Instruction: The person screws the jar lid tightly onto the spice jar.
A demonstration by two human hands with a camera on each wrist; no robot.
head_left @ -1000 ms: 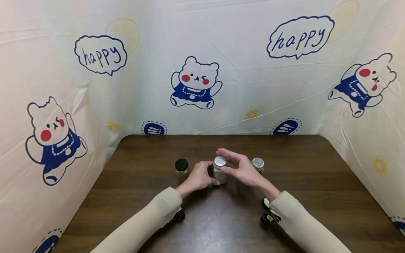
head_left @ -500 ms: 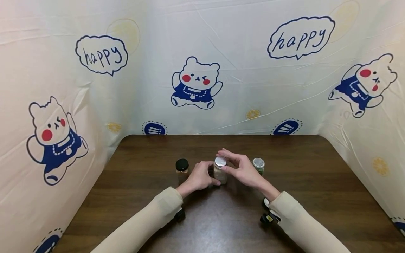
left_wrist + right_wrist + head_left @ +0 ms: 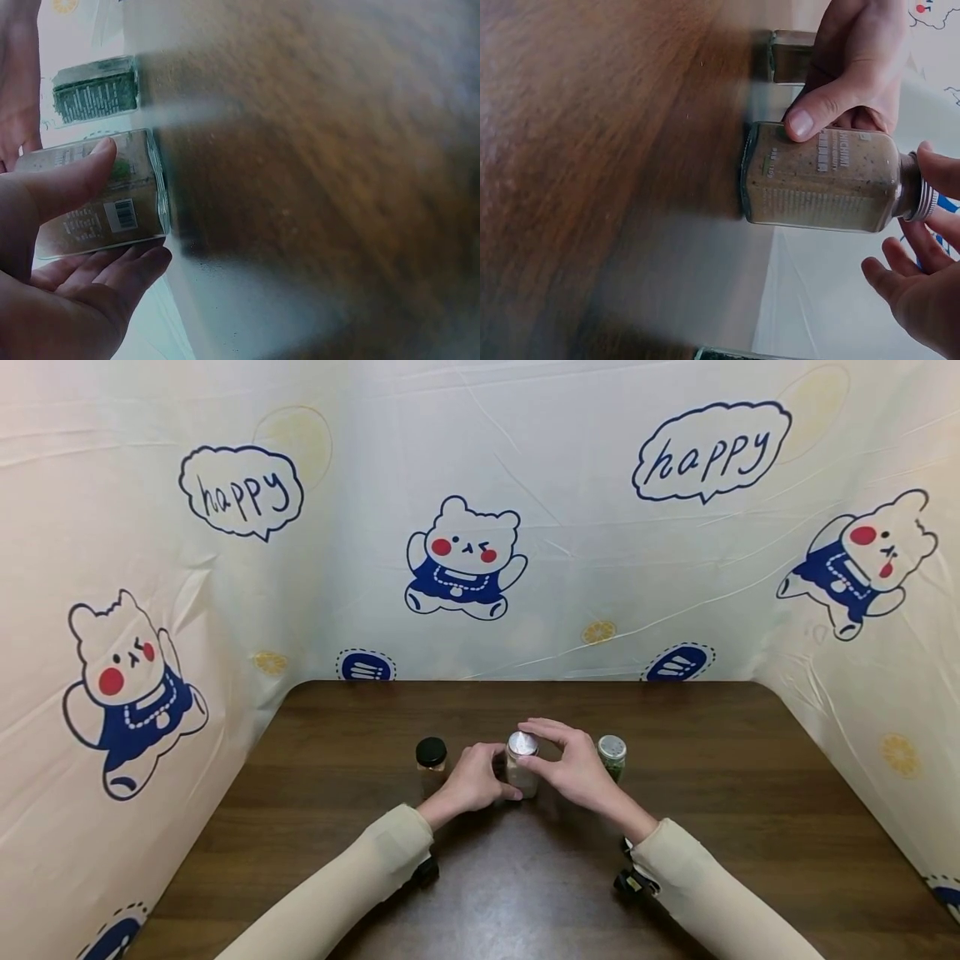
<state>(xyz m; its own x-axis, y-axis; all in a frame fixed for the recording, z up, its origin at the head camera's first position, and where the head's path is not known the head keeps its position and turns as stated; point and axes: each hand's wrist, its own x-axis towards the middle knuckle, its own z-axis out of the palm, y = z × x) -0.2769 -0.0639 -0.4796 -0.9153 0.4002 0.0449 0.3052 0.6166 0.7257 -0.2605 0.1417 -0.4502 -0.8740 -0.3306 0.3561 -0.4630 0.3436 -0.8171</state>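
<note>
Clear glass holds tan powder in the middle jar [image 3: 517,777], upright on the brown table [image 3: 337,735], at five o'clock in the head view. The left hand [image 3: 476,777] grips its body; the right hand [image 3: 576,768] pinches its silver lid [image 3: 928,195]. A barcode [image 3: 122,215] shows, the other print too blurred to read. Beside it stand a black-capped jar [image 3: 431,753], nine o'clock, and a green-filled jar [image 3: 612,758], three o'clock. Cloth bubbles [image 3: 712,452] near ten and two read "happy".

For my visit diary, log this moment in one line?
left hand: grips square-sided clear-glass seasoning jar | right hand: pinches round silver metal lid
</note>
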